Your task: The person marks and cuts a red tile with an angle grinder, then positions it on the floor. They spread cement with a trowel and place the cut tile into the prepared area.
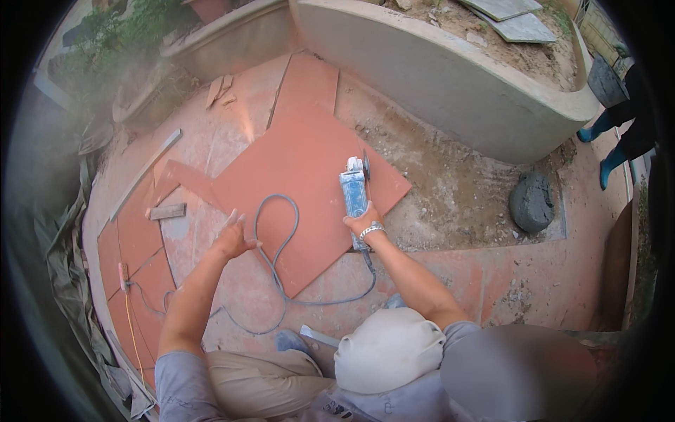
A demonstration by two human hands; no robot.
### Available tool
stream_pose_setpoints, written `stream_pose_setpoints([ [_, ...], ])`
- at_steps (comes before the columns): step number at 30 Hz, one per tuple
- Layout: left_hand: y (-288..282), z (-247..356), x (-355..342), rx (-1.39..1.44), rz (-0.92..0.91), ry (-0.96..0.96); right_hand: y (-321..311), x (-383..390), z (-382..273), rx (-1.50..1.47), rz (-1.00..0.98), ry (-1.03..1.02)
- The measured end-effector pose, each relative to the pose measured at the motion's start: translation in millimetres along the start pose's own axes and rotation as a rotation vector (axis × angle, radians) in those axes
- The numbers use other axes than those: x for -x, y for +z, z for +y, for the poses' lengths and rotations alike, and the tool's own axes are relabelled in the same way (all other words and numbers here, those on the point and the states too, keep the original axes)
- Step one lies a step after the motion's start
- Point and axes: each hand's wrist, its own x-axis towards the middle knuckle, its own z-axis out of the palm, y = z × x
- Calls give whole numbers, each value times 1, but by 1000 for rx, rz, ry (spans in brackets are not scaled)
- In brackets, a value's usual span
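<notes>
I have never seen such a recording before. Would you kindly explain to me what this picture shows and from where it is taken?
No robot here: a camera on the person's head looks down at two bare hands. The right hand holds a blue grinder over a large red tile lying on the ground. The left hand is open near a loop of grey cable, apparently empty. Farther right sits a dark mound, perhaps wet mortar; at the right edge, another person wears blue boots.
</notes>
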Motion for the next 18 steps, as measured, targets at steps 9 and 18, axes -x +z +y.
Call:
stream_pose_setpoints([
  [9, 1, 2, -5, 17, 0, 7, 4, 2, 5, 13, -1, 7],
  [18, -7, 8, -5, 29, -59, -50, 6, 2, 7, 56, 45, 8],
])
